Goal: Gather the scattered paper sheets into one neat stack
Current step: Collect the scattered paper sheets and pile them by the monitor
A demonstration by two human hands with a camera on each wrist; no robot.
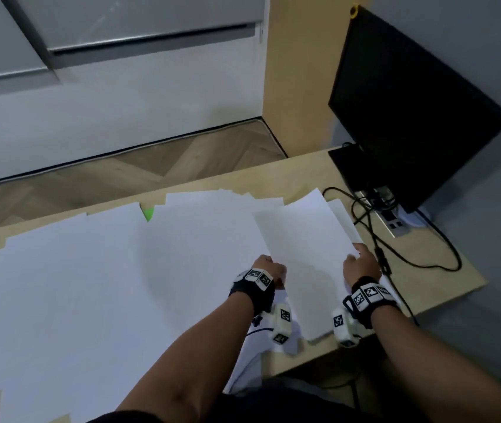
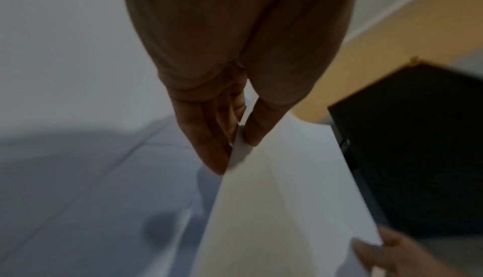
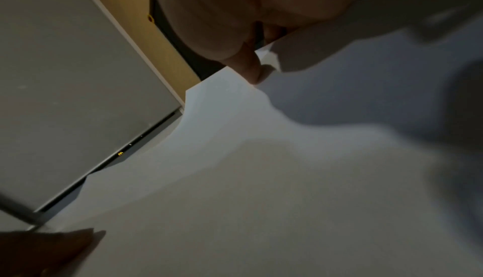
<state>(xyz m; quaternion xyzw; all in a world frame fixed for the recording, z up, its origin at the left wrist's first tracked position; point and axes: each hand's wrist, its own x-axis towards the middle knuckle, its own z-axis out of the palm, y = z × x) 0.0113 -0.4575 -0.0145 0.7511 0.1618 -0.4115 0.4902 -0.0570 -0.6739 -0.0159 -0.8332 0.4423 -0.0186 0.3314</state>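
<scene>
A: Head view first. What is the surface, and what room is around it?

B: A pale wooden desk (image 1: 310, 172) stands by a white wall with grey panels above it. Past its far edge runs herringbone wood flooring (image 1: 139, 169). A light wooden upright panel (image 1: 298, 71) rises at the back right.

A: What sits on the desk besides paper?

B: One black flat monitor (image 1: 411, 108) at the right corner, tilted in this view, with black cables (image 1: 396, 248) looping across the desk beside it. One small green scrap (image 1: 148, 212) peeks out between sheets near the far edge.

A: How many sheets?

B: The scattered white paper sheets (image 1: 90, 285) overlap so much that I cannot count them; they cover most of the desk from the left edge to the middle. One lifted white paper sheet (image 1: 301, 239) is raised over the right part of the desk, above more paper.

A: And the hands?

B: Two. The left hand (image 1: 269, 268) pinches the lifted sheet's near left edge; the left wrist view shows the thumb and fingers (image 2: 209, 143) pressed on either side of the paper. The right hand (image 1: 362, 264) pinches its right edge, the thumb on top in the right wrist view.
</scene>
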